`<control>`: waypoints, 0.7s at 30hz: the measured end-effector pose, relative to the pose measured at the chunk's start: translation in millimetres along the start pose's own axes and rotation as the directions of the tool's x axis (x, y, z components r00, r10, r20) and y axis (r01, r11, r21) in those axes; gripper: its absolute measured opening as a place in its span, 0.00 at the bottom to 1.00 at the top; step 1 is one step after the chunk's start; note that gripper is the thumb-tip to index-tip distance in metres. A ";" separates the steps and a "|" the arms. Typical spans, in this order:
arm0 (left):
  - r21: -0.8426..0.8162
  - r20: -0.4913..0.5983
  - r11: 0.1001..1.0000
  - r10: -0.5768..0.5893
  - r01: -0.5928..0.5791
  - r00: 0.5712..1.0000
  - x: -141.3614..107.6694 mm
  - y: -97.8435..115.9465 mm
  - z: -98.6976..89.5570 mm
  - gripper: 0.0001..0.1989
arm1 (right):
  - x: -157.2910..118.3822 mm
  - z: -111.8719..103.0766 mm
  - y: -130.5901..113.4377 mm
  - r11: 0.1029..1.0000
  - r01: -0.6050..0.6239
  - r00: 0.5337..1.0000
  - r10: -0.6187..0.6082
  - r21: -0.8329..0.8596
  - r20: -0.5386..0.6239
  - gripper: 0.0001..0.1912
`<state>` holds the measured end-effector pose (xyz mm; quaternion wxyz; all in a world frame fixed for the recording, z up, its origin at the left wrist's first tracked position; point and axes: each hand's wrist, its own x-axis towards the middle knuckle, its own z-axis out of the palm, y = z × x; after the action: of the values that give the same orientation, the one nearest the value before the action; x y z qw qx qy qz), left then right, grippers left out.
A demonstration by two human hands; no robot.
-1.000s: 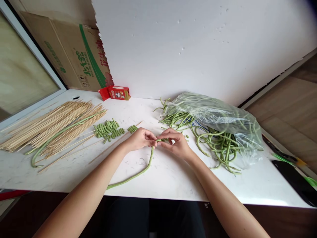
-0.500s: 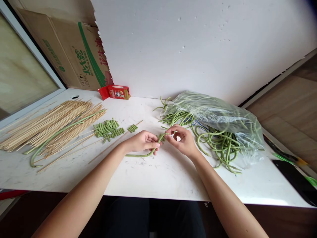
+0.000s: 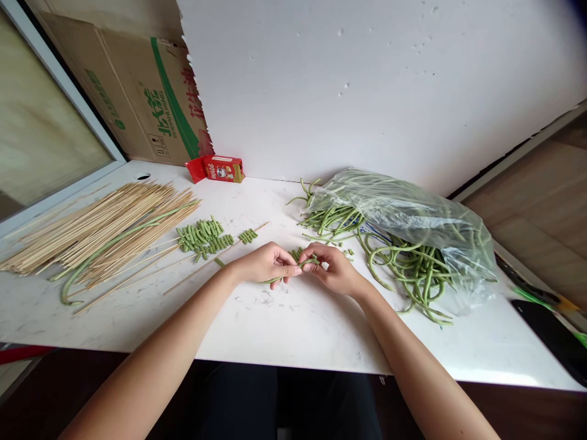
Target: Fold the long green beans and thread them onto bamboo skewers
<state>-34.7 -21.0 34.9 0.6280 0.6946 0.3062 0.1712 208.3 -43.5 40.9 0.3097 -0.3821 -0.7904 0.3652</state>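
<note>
Between my two hands runs a long green bean [image 3: 308,261], held over the middle of the white table. My left hand [image 3: 271,264] pinches it with thumb and fingers, and part of the bean passes beneath that palm. On the bean's end my right hand [image 3: 331,266] is closed, fingertips almost touching the left thumb. Short cut bean pieces [image 3: 297,253] lie just behind the hands, partly hidden by the fingers. To the left, a skewer with short bean pieces [image 3: 248,236] on it lies beside a cluster of filled skewers [image 3: 202,238].
A pile of bare bamboo skewers [image 3: 105,226] covers the table's left side, a long bean across it. At right, a clear plastic bag [image 3: 403,201] spills loose long beans [image 3: 419,275]. A red box [image 3: 224,168] stands at the back; a black phone [image 3: 545,333] lies far right.
My right hand has come closer to my left and lowered slightly. The bean's free tail has drawn in under my left hand. The view has shifted slightly.
</note>
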 end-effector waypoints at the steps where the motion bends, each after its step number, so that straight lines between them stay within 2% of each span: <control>1: 0.015 -0.001 1.000 -0.003 0.003 1.000 -0.2 0.4 0.7 0.21 | 0.1 1.2 -0.6 1.000 0.004 1.000 -0.004 -0.008 0.009 0.07; 5: 0.015 -0.002 1.000 0.002 -0.002 1.000 -0.4 0.6 2.5 0.20 | 0.3 6.1 -1.3 1.000 0.018 0.999 -0.018 0.015 0.030 0.07; 11: -0.065 0.068 0.997 0.038 -0.034 0.997 -2.2 -1.0 -0.5 0.21 | -1.0 11.2 2.2 0.976 -0.033 0.995 0.013 0.215 0.094 0.11; 21: -0.101 0.174 0.995 0.042 -0.024 0.984 -5.6 8.8 2.9 0.18 | -1.5 12.8 4.0 0.848 -0.146 0.966 0.012 0.510 0.258 0.18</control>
<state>-35.2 -27.1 43.8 0.6832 0.6801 0.2293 0.1346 200.8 -47.3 30.4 0.2869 -0.2675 -0.6762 0.6236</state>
